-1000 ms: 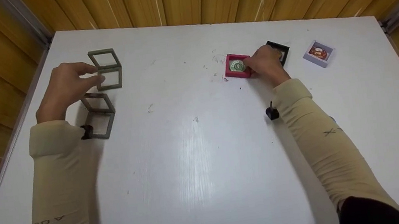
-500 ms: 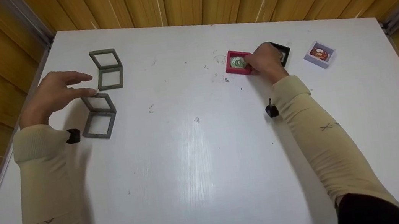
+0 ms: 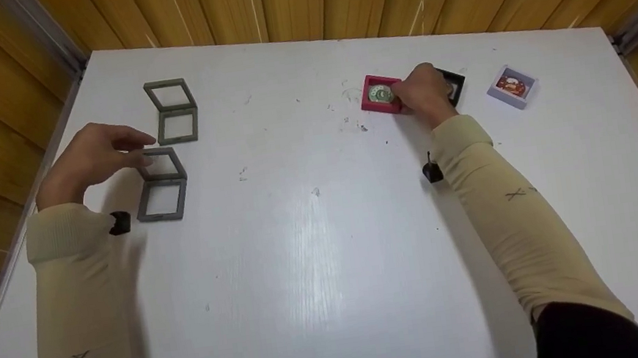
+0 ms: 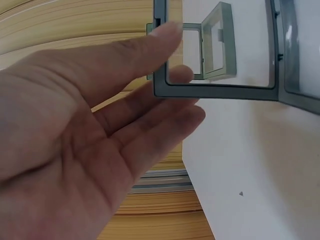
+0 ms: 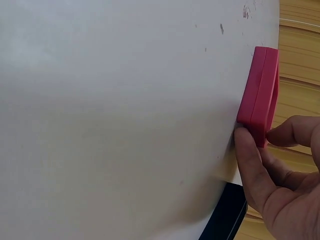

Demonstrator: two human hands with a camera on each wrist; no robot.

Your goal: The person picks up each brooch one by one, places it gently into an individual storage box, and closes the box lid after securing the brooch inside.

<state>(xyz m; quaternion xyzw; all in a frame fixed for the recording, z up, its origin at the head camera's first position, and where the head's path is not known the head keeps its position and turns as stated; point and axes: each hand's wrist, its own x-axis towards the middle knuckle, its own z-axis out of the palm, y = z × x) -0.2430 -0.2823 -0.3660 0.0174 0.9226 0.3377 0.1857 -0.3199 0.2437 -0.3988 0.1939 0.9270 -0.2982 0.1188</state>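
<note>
In the head view my left hand [image 3: 91, 159] is at the raised lid of the nearer grey hinged display frame [image 3: 163, 215], which stands unfolded. The left wrist view shows my thumb in front of the lid's edge [image 4: 215, 91] and fingers behind it, gripping it. Farther back, a second, greenish-grey display frame [image 3: 178, 141] stands unfolded too. On the right, my right hand [image 3: 424, 91] pinches one corner of a red display frame [image 3: 382, 109] between thumb and fingers. Inside that frame is a round green piece [image 3: 380, 94].
A black frame [image 3: 454, 80] is partly hidden behind my right hand. To its right lies a lilac frame [image 3: 508, 97] holding a red-brown piece [image 3: 511, 84]. All rest on the white table [image 3: 302, 236], bounded by wood-panelled walls [image 3: 295, 0].
My left hand has come down from the farther frame to the nearer one's lid, and that frame has shifted slightly. The red frame has moved slightly toward the back with my right hand.
</note>
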